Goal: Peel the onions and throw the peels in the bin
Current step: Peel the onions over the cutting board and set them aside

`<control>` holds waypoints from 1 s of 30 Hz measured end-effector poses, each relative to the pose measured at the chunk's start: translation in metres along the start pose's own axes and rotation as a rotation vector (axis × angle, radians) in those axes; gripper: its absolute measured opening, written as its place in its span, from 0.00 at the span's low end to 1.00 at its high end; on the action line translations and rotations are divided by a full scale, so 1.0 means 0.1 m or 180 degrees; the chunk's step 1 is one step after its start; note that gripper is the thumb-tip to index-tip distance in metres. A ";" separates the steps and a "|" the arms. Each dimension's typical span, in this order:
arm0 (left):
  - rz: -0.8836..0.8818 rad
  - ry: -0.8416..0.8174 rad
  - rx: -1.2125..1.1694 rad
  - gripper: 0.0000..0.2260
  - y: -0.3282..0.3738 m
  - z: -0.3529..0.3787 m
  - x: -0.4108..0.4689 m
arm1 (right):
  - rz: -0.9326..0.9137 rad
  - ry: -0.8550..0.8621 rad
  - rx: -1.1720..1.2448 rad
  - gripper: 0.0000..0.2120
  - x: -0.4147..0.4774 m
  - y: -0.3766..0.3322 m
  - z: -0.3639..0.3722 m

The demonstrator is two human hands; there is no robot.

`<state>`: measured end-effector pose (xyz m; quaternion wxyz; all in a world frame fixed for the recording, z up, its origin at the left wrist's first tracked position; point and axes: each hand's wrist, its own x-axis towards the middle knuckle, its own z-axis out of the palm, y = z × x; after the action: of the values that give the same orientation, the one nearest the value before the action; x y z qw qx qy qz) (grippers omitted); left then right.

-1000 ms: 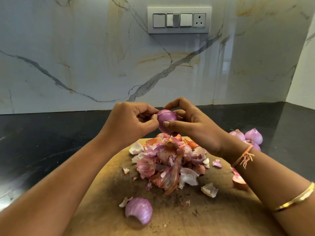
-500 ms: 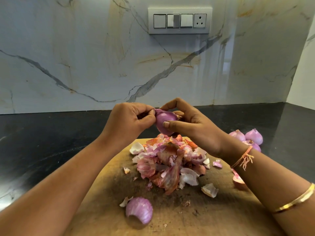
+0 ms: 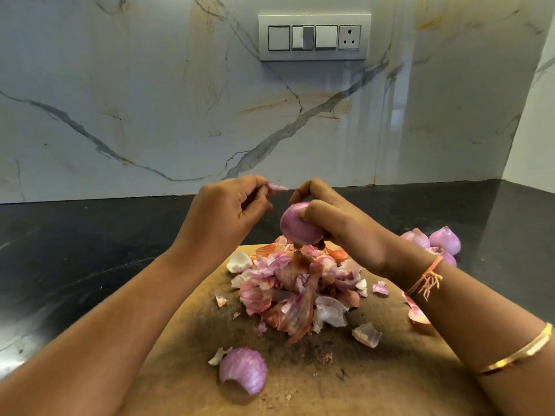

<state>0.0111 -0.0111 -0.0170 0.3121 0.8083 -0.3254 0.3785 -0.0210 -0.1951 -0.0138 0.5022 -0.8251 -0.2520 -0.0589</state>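
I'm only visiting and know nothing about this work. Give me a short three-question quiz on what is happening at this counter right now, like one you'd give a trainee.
1. True or false: the right hand holds the onion above the heap.
2. What does the left hand pinch? A) a knife B) a strip of peel C) a spoon
3. Fill in: the pile of peels lies on a wooden ____.

Key: 1 true; 2 B; 3 board.
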 end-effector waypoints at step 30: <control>-0.0235 -0.0300 -0.0564 0.11 0.16 -0.05 -0.01 | -0.0679 0.0598 -0.0568 0.21 0.00 0.06 0.04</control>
<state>-0.0036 -0.0166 -0.0110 0.3804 0.8059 -0.3420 0.2980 -0.0188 -0.1942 -0.0207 0.4392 -0.8259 -0.2839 -0.2109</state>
